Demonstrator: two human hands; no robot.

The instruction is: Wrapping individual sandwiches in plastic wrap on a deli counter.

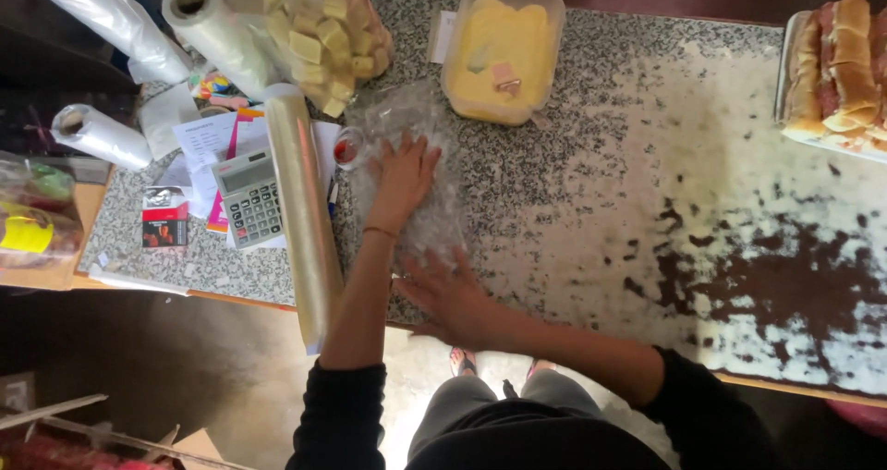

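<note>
Your left hand [402,179] lies flat with fingers spread on the clear, crinkled sheet of plastic film [407,170], which sits on the speckled granite surface [591,183] just right of the long roll of cling film [305,211]. Your right hand [453,299] is also open and gripping nothing, palm down at the sheet's near edge. Keep the far hand as an anchor and sweep the near one outward, pressing wrinkles toward the edges; the film probably clings to itself easily, so go slowly.

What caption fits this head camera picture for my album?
Two hands, left and right, press flat on clear wrap spread over a speckled counter, beside a film roll.
</note>
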